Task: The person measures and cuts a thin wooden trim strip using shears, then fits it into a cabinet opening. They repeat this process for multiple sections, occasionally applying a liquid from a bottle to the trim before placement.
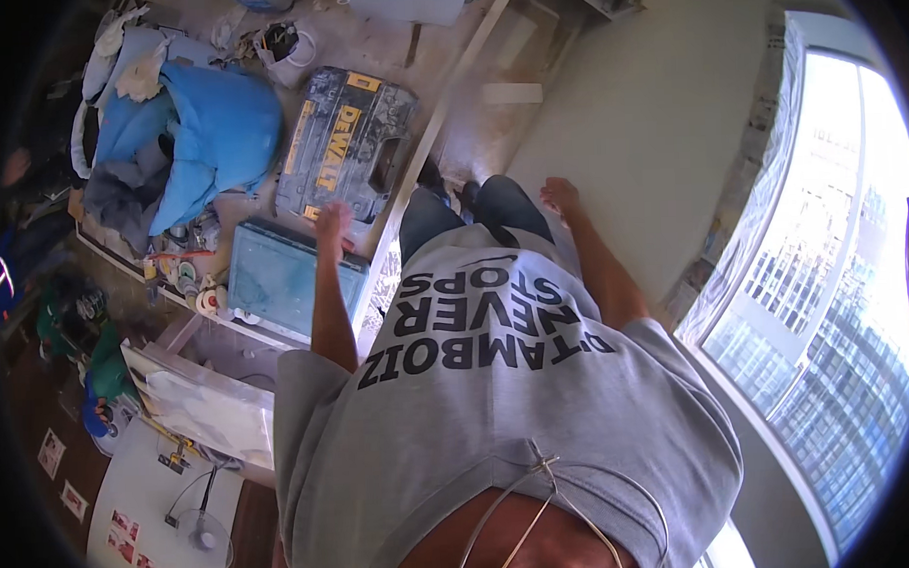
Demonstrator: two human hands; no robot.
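I look straight down my own grey T-shirt (499,403) and dark trousers (472,213). My left hand (332,224) hangs at my side with nothing in it, fingers loosely apart, above the edge of a teal flat box (279,275) and close to a black and yellow tool case (345,148) on the floor. My right hand (560,195) hangs empty too, fingers loose, in front of the white wall (649,107). Neither hand touches anything that I can see.
A blue cloth (219,137) lies heaped at the upper left beside rags and clutter. Tape rolls (186,278) sit left of the teal box. A long wooden strip (448,104) crosses the floor. A large window (836,301) fills the right. A white tabletop (152,495) lies lower left.
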